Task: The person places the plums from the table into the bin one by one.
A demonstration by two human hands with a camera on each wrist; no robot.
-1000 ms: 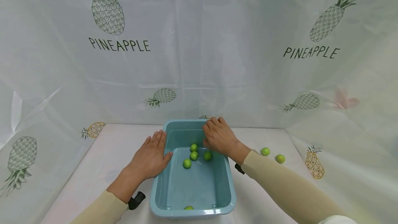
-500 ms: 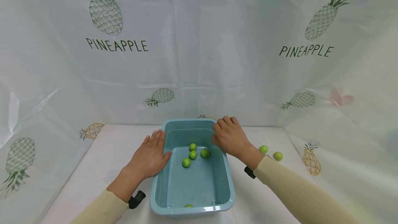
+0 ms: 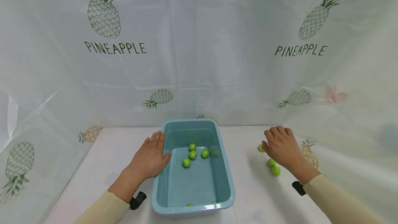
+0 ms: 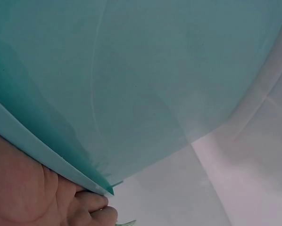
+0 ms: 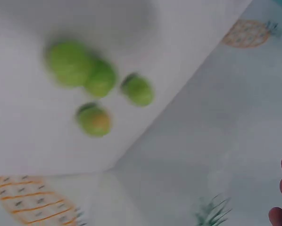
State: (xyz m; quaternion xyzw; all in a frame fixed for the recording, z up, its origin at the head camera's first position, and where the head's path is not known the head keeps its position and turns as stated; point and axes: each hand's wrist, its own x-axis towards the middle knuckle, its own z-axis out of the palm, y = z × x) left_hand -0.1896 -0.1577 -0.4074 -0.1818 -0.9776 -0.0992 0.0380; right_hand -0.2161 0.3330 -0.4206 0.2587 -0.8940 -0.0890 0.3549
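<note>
Having left the blue tub, the right hand is now hovering empty, fingers loosely spread, over the green fruits on the table, likely reaching for another, while the left hand is still resting flat against the tub's side.

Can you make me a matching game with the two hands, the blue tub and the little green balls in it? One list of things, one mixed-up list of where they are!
Things:
1. left hand
2. right hand
3. blue tub
4. green balls in the tub

Places:
A. on the white table between the two hands
B. over the loose green balls on the table, right of the tub
C. lying on the tub's floor
D. flat against the tub's left wall

Pairs: 1-D, 2-B, 3-A, 4-C
</note>
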